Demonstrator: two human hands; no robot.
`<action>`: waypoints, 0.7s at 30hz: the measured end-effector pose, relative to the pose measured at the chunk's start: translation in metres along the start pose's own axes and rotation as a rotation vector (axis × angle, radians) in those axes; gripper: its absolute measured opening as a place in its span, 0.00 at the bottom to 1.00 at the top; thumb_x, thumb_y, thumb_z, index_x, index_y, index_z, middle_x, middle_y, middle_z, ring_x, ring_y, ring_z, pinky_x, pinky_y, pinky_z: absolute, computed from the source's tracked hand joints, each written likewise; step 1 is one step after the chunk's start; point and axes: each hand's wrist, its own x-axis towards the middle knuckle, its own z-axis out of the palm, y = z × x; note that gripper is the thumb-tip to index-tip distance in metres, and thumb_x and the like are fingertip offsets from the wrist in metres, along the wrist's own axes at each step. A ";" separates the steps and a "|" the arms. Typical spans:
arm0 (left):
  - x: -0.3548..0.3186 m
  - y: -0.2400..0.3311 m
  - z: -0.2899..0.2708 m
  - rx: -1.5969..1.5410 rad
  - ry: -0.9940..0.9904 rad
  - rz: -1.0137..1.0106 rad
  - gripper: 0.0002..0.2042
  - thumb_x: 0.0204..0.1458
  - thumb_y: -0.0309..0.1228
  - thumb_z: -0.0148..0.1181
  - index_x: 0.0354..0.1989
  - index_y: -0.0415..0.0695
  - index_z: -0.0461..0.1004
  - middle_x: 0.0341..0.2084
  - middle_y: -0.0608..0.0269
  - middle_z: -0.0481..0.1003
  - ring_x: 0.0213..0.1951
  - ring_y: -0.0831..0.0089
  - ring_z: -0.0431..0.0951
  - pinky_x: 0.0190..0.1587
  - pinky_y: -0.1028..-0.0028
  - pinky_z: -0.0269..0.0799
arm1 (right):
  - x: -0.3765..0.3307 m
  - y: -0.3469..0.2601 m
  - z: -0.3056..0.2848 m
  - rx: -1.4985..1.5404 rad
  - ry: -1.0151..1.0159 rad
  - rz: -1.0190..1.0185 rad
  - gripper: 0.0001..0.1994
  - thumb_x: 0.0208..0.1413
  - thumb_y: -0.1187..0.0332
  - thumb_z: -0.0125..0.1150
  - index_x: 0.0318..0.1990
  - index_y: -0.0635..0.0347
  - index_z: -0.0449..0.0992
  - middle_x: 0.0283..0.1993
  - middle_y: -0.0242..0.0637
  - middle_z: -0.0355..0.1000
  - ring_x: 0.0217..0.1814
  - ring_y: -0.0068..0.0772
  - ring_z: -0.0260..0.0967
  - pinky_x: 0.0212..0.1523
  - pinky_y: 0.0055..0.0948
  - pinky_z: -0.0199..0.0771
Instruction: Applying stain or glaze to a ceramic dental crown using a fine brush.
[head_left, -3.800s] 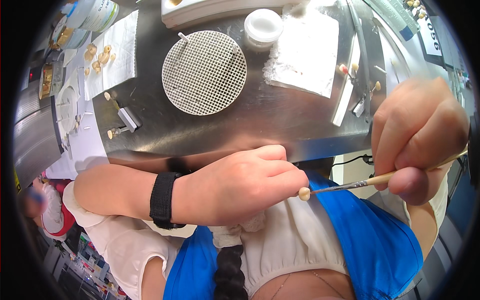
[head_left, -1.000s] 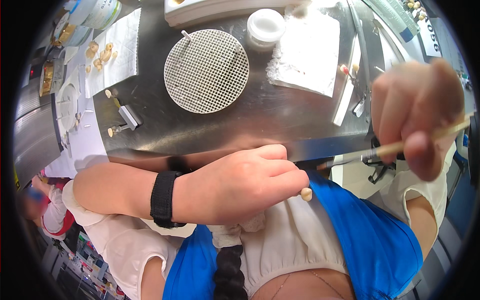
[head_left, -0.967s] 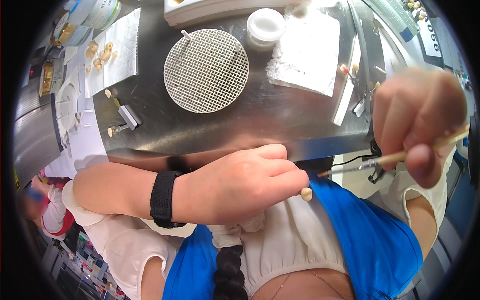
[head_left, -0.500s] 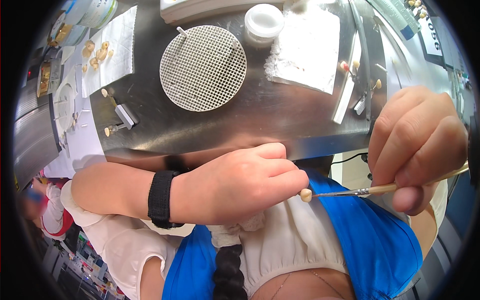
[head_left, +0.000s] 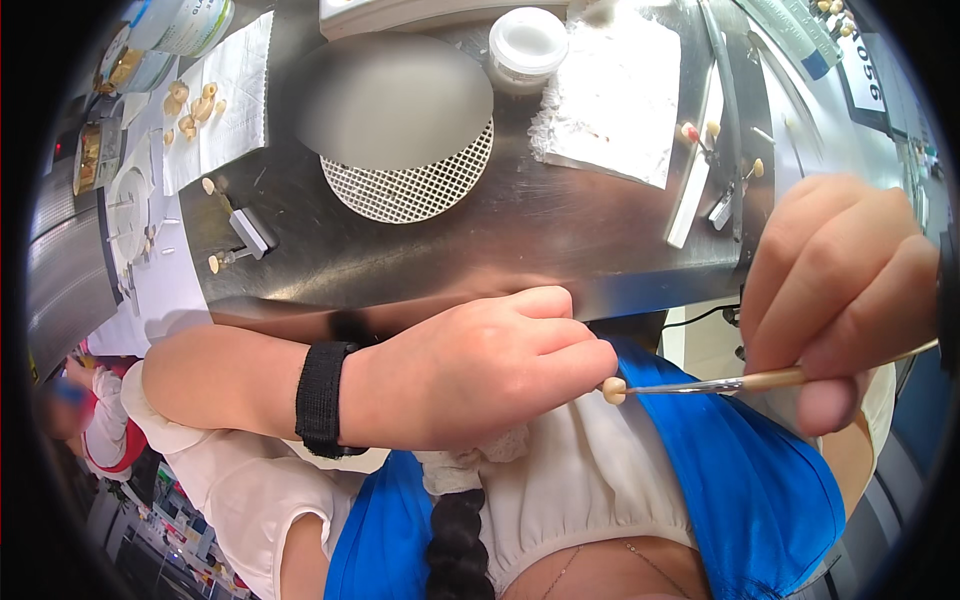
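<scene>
My left hand [head_left: 490,365] is closed, its fingers curled under with the back of the hand up. A small cream tooth-shaped dental crown [head_left: 614,391] sticks out at its fingertips; whatever supports it inside the grip is hidden. In my right hand [head_left: 835,290] a fine paintbrush [head_left: 765,380] with a pale wooden handle and metal ferrule is pinched between thumb and fingers. The brush's thin tip meets the crown's right side. Both hands are in front of my body, by the near edge of the metal bench.
Most of a round honeycomb tray [head_left: 410,197] is covered by a grey blur. Beyond lie a white lidded jar [head_left: 528,48] and a folded tissue [head_left: 610,110]. Several crowns rest on white paper [head_left: 235,95] at left; clamps holding crowns [head_left: 250,232] lie nearby. A white strip [head_left: 690,195] lies right.
My right hand and the brush have shifted slightly right, and the crown has turned a little. My left hand stays in place. A grey blur now hides much of the tray.
</scene>
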 end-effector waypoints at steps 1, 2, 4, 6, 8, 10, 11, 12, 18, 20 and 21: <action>0.000 0.000 0.000 0.000 0.000 0.000 0.10 0.40 0.23 0.55 0.34 0.43 0.71 0.31 0.66 0.72 0.30 0.64 0.66 0.37 0.71 0.67 | 0.000 0.000 -0.001 0.019 0.015 -0.012 0.14 0.50 0.63 0.66 0.27 0.60 0.65 0.20 0.36 0.72 0.16 0.24 0.69 0.13 0.16 0.69; 0.000 0.000 0.000 -0.001 -0.003 -0.001 0.11 0.40 0.23 0.55 0.34 0.43 0.71 0.31 0.66 0.72 0.30 0.64 0.66 0.37 0.71 0.67 | 0.000 0.001 -0.003 0.031 -0.015 -0.016 0.14 0.50 0.64 0.66 0.27 0.60 0.65 0.20 0.36 0.72 0.16 0.24 0.69 0.13 0.16 0.69; 0.000 0.000 0.000 -0.002 -0.005 -0.003 0.11 0.40 0.23 0.56 0.35 0.43 0.71 0.31 0.66 0.72 0.30 0.64 0.67 0.37 0.71 0.67 | 0.000 0.001 -0.003 0.043 -0.045 -0.021 0.14 0.50 0.64 0.66 0.28 0.60 0.65 0.21 0.36 0.72 0.16 0.25 0.69 0.13 0.16 0.68; 0.000 0.000 0.001 0.005 -0.003 -0.008 0.11 0.40 0.23 0.56 0.35 0.43 0.71 0.31 0.66 0.72 0.30 0.64 0.67 0.37 0.71 0.67 | 0.000 0.002 -0.001 0.014 -0.008 -0.003 0.14 0.50 0.64 0.66 0.27 0.60 0.65 0.21 0.36 0.72 0.16 0.24 0.68 0.13 0.16 0.68; 0.000 0.000 0.000 0.002 0.001 -0.005 0.11 0.40 0.24 0.56 0.35 0.43 0.71 0.31 0.66 0.72 0.30 0.64 0.67 0.37 0.71 0.67 | 0.001 0.003 -0.001 0.020 0.016 -0.012 0.14 0.50 0.64 0.66 0.26 0.60 0.66 0.20 0.36 0.72 0.16 0.24 0.68 0.13 0.15 0.67; 0.000 0.000 0.000 0.004 0.002 -0.004 0.11 0.40 0.24 0.56 0.35 0.43 0.71 0.31 0.66 0.72 0.30 0.64 0.67 0.37 0.71 0.67 | 0.003 0.002 -0.002 0.035 0.028 -0.028 0.14 0.50 0.64 0.66 0.26 0.60 0.66 0.20 0.36 0.71 0.15 0.24 0.68 0.13 0.15 0.67; 0.000 0.000 0.000 -0.002 0.004 -0.005 0.11 0.40 0.24 0.56 0.35 0.43 0.71 0.31 0.66 0.72 0.30 0.64 0.67 0.37 0.71 0.66 | 0.004 0.000 -0.004 0.002 -0.041 0.003 0.14 0.50 0.64 0.66 0.25 0.60 0.66 0.20 0.36 0.71 0.15 0.24 0.68 0.13 0.15 0.67; 0.000 0.000 0.000 -0.002 0.003 -0.007 0.11 0.40 0.24 0.56 0.35 0.43 0.71 0.31 0.66 0.72 0.30 0.64 0.66 0.37 0.71 0.66 | 0.004 0.000 -0.004 -0.014 -0.076 0.018 0.14 0.50 0.64 0.66 0.25 0.60 0.67 0.20 0.36 0.71 0.15 0.24 0.67 0.13 0.15 0.67; 0.001 0.001 0.000 -0.008 -0.003 -0.014 0.10 0.40 0.24 0.56 0.34 0.44 0.71 0.30 0.67 0.72 0.30 0.64 0.66 0.36 0.71 0.66 | 0.002 0.002 0.004 -0.012 -0.001 -0.006 0.15 0.50 0.63 0.66 0.23 0.61 0.67 0.20 0.35 0.71 0.14 0.23 0.67 0.13 0.15 0.68; 0.001 0.001 0.000 -0.008 -0.002 -0.012 0.10 0.40 0.24 0.56 0.34 0.44 0.71 0.30 0.67 0.72 0.30 0.64 0.66 0.36 0.71 0.66 | 0.001 0.002 0.004 -0.008 -0.001 -0.011 0.15 0.50 0.63 0.66 0.23 0.61 0.67 0.20 0.35 0.71 0.14 0.23 0.67 0.13 0.15 0.68; 0.001 0.001 0.000 -0.007 -0.002 -0.012 0.10 0.40 0.23 0.56 0.34 0.43 0.71 0.30 0.67 0.72 0.30 0.64 0.66 0.36 0.71 0.67 | 0.001 0.001 0.003 -0.010 -0.014 -0.009 0.15 0.50 0.63 0.66 0.23 0.61 0.67 0.20 0.35 0.71 0.14 0.23 0.68 0.13 0.15 0.68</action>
